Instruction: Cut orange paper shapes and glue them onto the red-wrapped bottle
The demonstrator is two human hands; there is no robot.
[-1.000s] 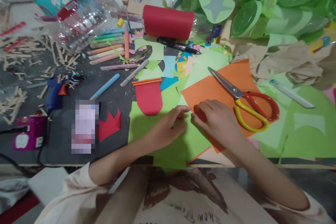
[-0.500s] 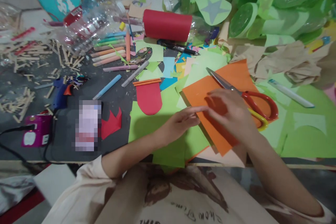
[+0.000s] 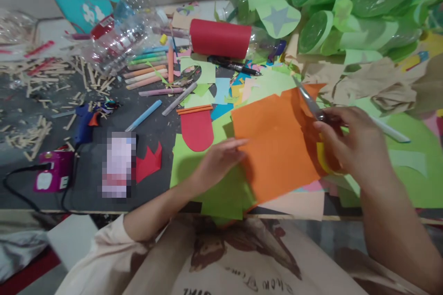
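My right hand (image 3: 360, 147) is closed around the handles of a pair of scissors (image 3: 308, 99). Their metal blades point up and away, over the upper right part of an orange sheet of paper (image 3: 277, 147). A yellow handle loop shows below the fingers; the rest of the grip is hidden. At the sheet's left edge, my left hand (image 3: 221, 161) pinches the paper, fingertips on top. Under it lie green sheets (image 3: 204, 179). Just beyond my left hand rests a red rounded paper piece (image 3: 197, 131) with thin orange strips along its top.
A red-wrapped bottle (image 3: 221, 39) lies at the back, with a black pen (image 3: 235, 65) before it. Green paper-covered bottles (image 3: 363, 23) pile up at right beside crumpled brown paper (image 3: 391, 85). Leftward are markers (image 3: 148, 71), a glue gun (image 3: 85, 122), a phone (image 3: 119, 163) and wood sticks.
My right hand has picked up the scissors and moved right. The orange sheet has turned and shifted left, and my left hand has drawn back to its edge.
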